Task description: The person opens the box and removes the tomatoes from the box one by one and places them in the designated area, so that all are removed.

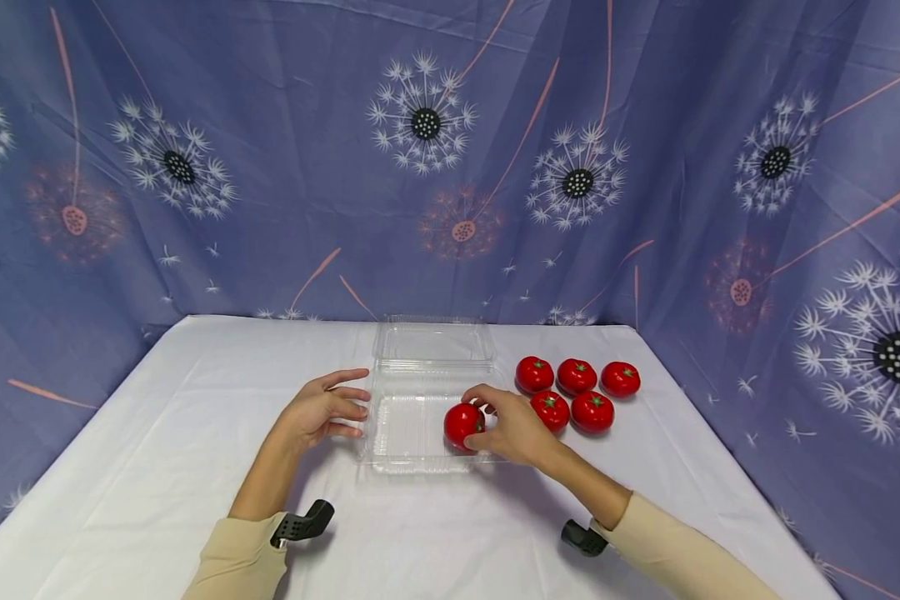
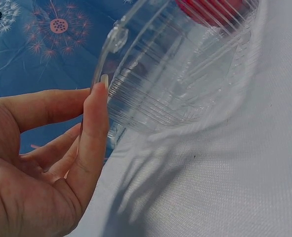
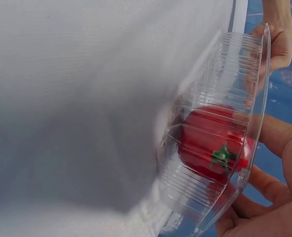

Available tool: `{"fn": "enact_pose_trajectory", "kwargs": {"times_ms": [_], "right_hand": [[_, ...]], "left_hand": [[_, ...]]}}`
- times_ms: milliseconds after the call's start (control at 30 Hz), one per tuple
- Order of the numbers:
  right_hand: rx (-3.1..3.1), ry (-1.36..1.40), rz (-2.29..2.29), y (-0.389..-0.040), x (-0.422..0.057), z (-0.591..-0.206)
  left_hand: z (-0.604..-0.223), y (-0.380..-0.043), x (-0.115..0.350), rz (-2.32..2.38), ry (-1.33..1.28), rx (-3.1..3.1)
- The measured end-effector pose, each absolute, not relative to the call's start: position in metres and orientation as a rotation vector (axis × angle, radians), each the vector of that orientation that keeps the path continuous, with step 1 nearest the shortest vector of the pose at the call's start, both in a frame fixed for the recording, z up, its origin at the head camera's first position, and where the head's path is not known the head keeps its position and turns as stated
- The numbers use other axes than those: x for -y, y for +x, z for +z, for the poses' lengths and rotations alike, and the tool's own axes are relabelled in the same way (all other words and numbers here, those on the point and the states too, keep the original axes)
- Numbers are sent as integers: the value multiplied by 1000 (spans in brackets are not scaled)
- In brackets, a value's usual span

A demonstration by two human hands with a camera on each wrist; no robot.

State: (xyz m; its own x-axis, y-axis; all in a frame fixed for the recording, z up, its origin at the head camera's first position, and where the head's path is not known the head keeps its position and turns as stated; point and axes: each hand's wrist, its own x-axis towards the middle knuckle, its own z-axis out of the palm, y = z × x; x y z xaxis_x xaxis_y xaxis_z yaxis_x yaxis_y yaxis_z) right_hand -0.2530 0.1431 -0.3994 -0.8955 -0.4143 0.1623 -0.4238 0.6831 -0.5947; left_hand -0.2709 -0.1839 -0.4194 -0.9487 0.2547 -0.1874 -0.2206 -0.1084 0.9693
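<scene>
A clear plastic clamshell container [image 1: 412, 454] stands with its ribbed lid [image 1: 435, 343] folded back on the far side. My left hand [image 1: 324, 410] is at its left edge; in the left wrist view, thumb and finger pinch the rim [image 2: 100, 69]. Inside the container's right half is a red tomato [image 1: 461, 427] with a green stem star. My right hand [image 1: 513, 427] reaches over the right rim and grips this tomato between thumb and fingers. Through the clear wall, the right wrist view shows the tomato [image 3: 210, 143] low in the container.
Several more red tomatoes [image 1: 576, 377] sit in two rows on the white-covered table [image 1: 157, 450], just right of the container. A blue dandelion-print curtain [image 1: 285, 167] hangs behind the table and along its sides.
</scene>
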Motion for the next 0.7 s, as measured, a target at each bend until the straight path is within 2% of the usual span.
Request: {"fn": "enact_pose_trajectory", "kwargs": {"times_ms": [400,700], "right_hand": [[2836,757,969,-260,-132,-402],[2845,660,998,-264,-125,-406]], "left_hand": [[-423,-273,184,2114,14,-1880],[-422,-272,183,2115,27,-1878]]}}
